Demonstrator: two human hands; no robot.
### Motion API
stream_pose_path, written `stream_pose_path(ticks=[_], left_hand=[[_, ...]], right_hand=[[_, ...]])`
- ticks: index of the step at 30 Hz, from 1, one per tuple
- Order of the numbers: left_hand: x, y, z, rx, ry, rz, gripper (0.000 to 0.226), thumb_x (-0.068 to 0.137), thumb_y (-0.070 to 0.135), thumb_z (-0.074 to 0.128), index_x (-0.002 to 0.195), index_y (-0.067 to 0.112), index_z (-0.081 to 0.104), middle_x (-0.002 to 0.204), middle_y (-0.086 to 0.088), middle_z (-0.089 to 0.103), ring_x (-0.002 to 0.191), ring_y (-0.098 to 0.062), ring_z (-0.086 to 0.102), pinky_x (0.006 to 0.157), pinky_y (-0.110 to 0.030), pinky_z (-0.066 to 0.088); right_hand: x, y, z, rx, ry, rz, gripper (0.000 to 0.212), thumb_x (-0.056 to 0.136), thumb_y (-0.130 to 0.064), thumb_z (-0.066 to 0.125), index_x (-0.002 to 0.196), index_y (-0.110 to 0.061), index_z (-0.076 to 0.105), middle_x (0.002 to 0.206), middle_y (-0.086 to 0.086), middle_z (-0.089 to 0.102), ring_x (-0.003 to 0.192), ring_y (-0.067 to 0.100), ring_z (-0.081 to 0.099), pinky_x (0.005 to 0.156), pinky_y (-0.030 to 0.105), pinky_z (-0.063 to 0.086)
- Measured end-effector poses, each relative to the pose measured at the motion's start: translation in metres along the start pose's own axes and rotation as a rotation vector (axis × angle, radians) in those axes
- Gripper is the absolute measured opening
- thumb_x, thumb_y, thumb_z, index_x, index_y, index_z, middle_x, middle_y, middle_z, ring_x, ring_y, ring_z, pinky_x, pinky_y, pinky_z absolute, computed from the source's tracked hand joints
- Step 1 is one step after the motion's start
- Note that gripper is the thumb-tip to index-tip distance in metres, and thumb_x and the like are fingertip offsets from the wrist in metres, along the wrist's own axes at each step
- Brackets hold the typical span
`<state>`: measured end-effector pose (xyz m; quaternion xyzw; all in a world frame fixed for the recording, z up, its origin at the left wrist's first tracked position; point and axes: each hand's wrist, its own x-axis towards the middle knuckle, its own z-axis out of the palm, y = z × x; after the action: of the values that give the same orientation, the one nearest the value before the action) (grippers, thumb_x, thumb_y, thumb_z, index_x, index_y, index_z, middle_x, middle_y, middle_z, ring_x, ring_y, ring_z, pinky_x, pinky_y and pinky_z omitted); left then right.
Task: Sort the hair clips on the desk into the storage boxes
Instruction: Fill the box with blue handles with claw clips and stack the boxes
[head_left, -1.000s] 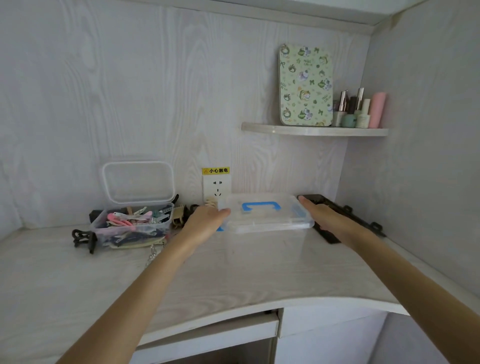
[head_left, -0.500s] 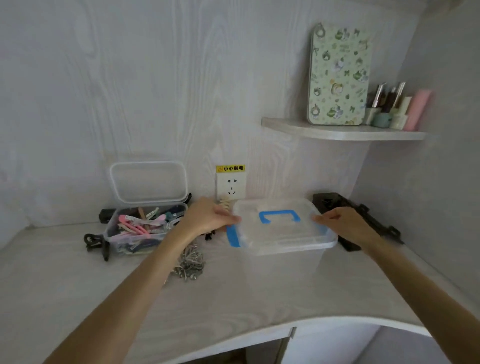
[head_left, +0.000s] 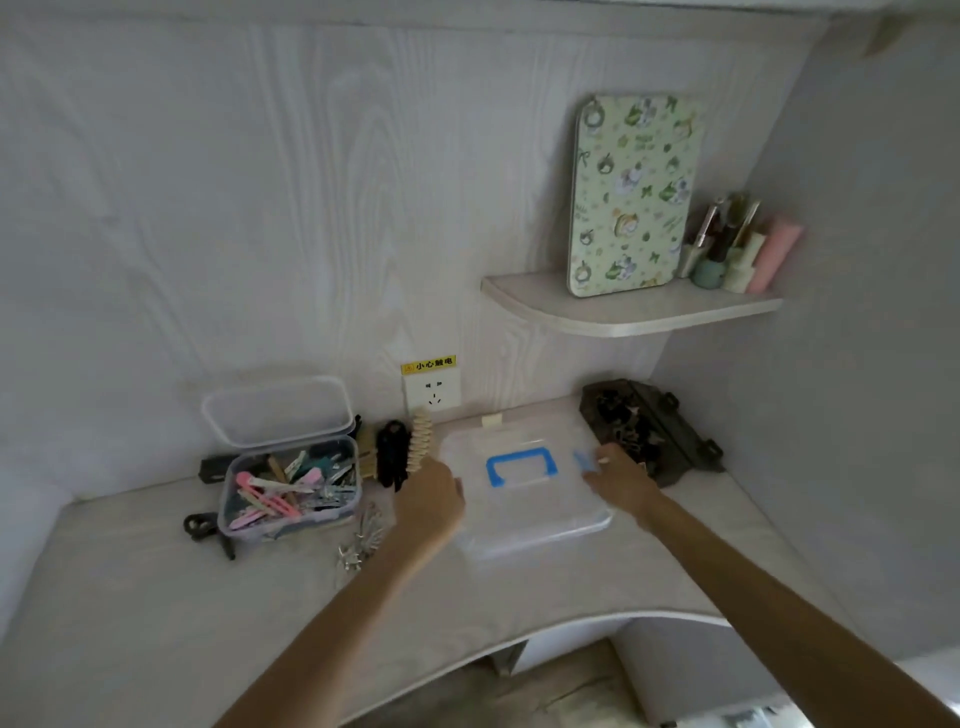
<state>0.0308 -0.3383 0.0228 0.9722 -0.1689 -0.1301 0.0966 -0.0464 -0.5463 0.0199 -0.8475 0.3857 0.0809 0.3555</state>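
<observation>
Both hands gripped the lidded box (head_left: 524, 499), one at each short side: the left hand (head_left: 428, 501) curled over its left edge, and the right hand (head_left: 621, 480) pinched the blue latch (head_left: 583, 460) at its right edge. One blue handle (head_left: 522, 465) lay flat on the lid. This box stood on the desk (head_left: 156, 613), directly in front of the wall socket (head_left: 432, 391).

Left of the lidded box stood a second, smaller box (head_left: 291, 491), open, its lid (head_left: 278, 410) tipped up against the wall; it held a heap of mixed hair clips (head_left: 270, 496), pink, white and dark, too tangled to count. Between the two boxes three clips lay side by side: one tan (head_left: 367, 454), one black (head_left: 390, 452) and one cream (head_left: 421, 441). A cluster of small metal clips (head_left: 361, 538) lay just in front of these, near the left wrist. Two dark clips (head_left: 200, 525) lay at the open box's left side. Right of the lidded box sat one dark tray (head_left: 644, 431) of dark clips, just beside the right hand.

One shelf (head_left: 623, 312) above the lidded box carried one patterned tin (head_left: 636, 192) and several small bottles (head_left: 737, 249).
</observation>
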Motion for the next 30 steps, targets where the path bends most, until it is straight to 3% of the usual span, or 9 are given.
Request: stream_pose_path(ticks=[3, 7, 11, 15, 18, 21, 23, 25, 30], left_hand=[[0.002, 0.0, -0.01, 0.031, -0.07, -0.006, 0.045, 0.099, 0.034, 0.034, 0.129, 0.001, 0.042, 0.122, -0.012, 0.059, 0.111, -0.027, 0.058, 0.084, -0.033, 0.046], [0.008, -0.01, -0.026, -0.077, -0.054, 0.019, 0.033, 0.093, 0.04, 0.046, 0.106, 0.01, 0.052, 0.102, -0.008, 0.065, 0.094, -0.025, 0.063, 0.078, -0.034, 0.05], [0.015, -0.006, -0.053, -0.289, 0.018, 0.052, 0.03, 0.089, 0.046, 0.054, 0.097, 0.018, 0.058, 0.093, 0.007, 0.069, 0.085, -0.01, 0.064, 0.066, -0.023, 0.047], [0.034, 0.024, -0.082, -0.438, 0.008, 0.111, 0.031, 0.086, 0.049, 0.055, 0.091, 0.022, 0.069, 0.089, 0.005, 0.072, 0.084, -0.015, 0.068, 0.077, -0.029, 0.055], [0.051, 0.064, -0.08, -0.353, -0.096, 0.143, 0.032, 0.09, 0.042, 0.049, 0.109, 0.024, 0.067, 0.115, 0.0, 0.068, 0.105, -0.021, 0.062, 0.087, -0.03, 0.046], [0.065, 0.116, -0.066, -0.335, -0.177, 0.247, 0.046, 0.094, 0.033, 0.048, 0.138, 0.019, 0.043, 0.137, -0.003, 0.052, 0.123, -0.021, 0.051, 0.101, -0.03, 0.037], [0.072, 0.156, -0.057, -0.301, -0.211, 0.33, 0.047, 0.094, 0.026, 0.049, 0.138, 0.013, 0.039, 0.136, -0.008, 0.051, 0.12, -0.022, 0.052, 0.095, -0.031, 0.039], [0.077, 0.194, -0.048, -0.218, -0.23, 0.447, 0.037, 0.091, 0.021, 0.053, 0.126, 0.012, 0.049, 0.125, -0.01, 0.058, 0.11, -0.024, 0.058, 0.083, -0.031, 0.043], [0.067, 0.245, -0.006, 0.029, -0.282, 0.548, 0.039, 0.081, 0.017, 0.066, 0.117, 0.013, 0.053, 0.116, -0.008, 0.061, 0.107, -0.028, 0.059, 0.087, -0.037, 0.049]], right_hand=[[-0.003, -0.008, -0.014, 0.198, -0.049, 0.042, 0.025, 0.089, -0.025, 0.059, 0.105, -0.01, 0.047, 0.101, 0.012, 0.052, 0.082, 0.02, 0.053, 0.07, 0.03, 0.046], [0.005, -0.003, -0.033, 0.041, 0.038, -0.101, 0.028, 0.091, -0.026, 0.055, 0.114, -0.009, 0.057, 0.113, 0.007, 0.059, 0.101, 0.023, 0.057, 0.084, 0.024, 0.04], [0.01, 0.006, -0.055, 0.268, 0.037, -0.116, 0.019, 0.089, -0.011, 0.059, 0.106, -0.006, 0.065, 0.098, 0.012, 0.067, 0.091, 0.029, 0.064, 0.088, 0.042, 0.053], [0.022, 0.015, -0.09, 0.384, -0.067, -0.027, 0.01, 0.09, -0.009, 0.057, 0.087, -0.014, 0.065, 0.068, -0.003, 0.067, 0.058, 0.008, 0.065, 0.057, 0.022, 0.056], [0.03, 0.031, -0.116, 0.493, -0.098, 0.08, 0.024, 0.095, -0.002, 0.043, 0.08, -0.009, 0.059, 0.05, -0.003, 0.064, 0.041, 0.006, 0.06, 0.043, 0.014, 0.05], [0.028, 0.057, -0.133, 0.497, 0.02, 0.131, 0.015, 0.09, -0.006, 0.056, 0.102, -0.007, 0.064, 0.077, 0.007, 0.066, 0.068, 0.017, 0.063, 0.057, 0.02, 0.052], [0.022, 0.078, -0.137, 0.52, 0.027, 0.202, 0.029, 0.09, -0.007, 0.056, 0.118, -0.005, 0.056, 0.103, 0.014, 0.063, 0.091, 0.026, 0.059, 0.065, 0.027, 0.045], [0.019, 0.101, -0.137, 0.533, 0.016, 0.302, 0.039, 0.089, -0.011, 0.058, 0.126, -0.003, 0.047, 0.117, 0.018, 0.06, 0.103, 0.029, 0.058, 0.069, 0.028, 0.041], [0.006, 0.163, -0.128, 0.441, -0.064, 0.519, 0.037, 0.088, -0.024, 0.062, 0.116, -0.002, 0.051, 0.114, 0.015, 0.062, 0.089, 0.021, 0.058, 0.083, 0.035, 0.048]])
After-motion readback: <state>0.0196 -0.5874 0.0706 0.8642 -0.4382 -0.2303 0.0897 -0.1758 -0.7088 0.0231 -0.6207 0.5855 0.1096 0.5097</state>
